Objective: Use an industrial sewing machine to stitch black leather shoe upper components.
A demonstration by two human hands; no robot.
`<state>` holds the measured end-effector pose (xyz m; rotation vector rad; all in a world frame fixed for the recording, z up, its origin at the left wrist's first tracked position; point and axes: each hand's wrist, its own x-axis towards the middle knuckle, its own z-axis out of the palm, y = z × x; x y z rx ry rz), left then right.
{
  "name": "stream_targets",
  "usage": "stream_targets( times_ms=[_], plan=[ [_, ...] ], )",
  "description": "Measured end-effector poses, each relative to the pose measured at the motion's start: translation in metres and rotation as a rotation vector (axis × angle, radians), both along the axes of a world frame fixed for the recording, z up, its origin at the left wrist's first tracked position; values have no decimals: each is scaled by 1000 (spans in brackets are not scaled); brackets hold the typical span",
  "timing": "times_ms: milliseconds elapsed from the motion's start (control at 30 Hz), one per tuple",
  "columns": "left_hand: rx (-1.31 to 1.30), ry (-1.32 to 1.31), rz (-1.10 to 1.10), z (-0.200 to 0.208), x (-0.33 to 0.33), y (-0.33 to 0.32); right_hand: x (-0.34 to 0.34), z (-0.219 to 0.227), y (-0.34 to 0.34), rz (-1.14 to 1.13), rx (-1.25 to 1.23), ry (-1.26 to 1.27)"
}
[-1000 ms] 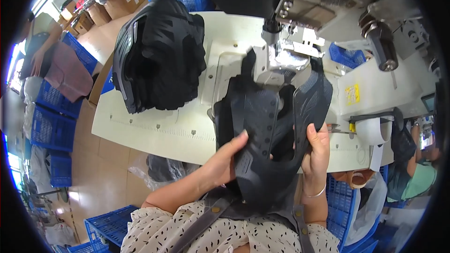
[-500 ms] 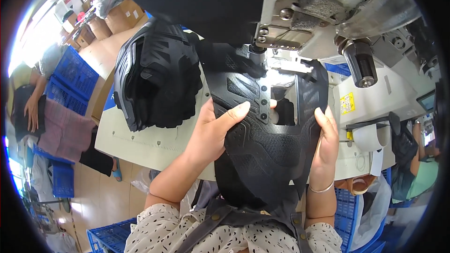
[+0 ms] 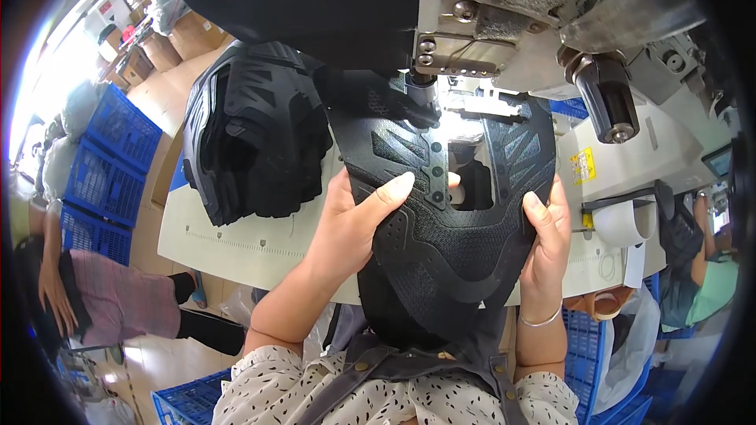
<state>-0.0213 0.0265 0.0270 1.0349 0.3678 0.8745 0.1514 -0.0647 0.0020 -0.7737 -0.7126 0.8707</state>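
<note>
A black textured shoe upper [image 3: 449, 256] lies spread across the machine bed, its far part under the sewing machine [image 3: 465, 55]. My left hand [image 3: 350, 216] grips its left edge, thumb on top and the other fingers mostly hidden beneath; one fingertip shows through the central opening. On the opposite edge, my right hand [image 3: 546, 236] holds the upper with its thumb on top. The lower end of the upper hangs toward my lap. A bright lamp lights the opening near the presser foot, where the needle itself cannot be made out.
A pile of black shoe uppers [image 3: 256, 134] sits on the pale worktable [image 3: 228, 240] to the left. Blue crates [image 3: 102, 181] stand beyond it, with a person walking nearby. A white cup-shaped holder [image 3: 622, 227] is at the right. Another blue crate [image 3: 581, 354] stands below.
The upper's lower end has swung slightly left and flattened, and its right side faces up more. My right thumb sits a little lower. At the left, the other person has come nearer.
</note>
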Motion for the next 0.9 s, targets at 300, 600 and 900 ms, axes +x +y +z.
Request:
stream_targets(
  times_ms=[300,600,900],
  plan=[
    [-66,128,131,-3,-6,-15,-5,5,-11,-64,-89,-157],
    [300,172,272,-18,1,-11,-5,3,-6,-156,-82,-283],
    [208,78,242,-9,15,18,5,7,20,-195,-85,-321]
  ],
)
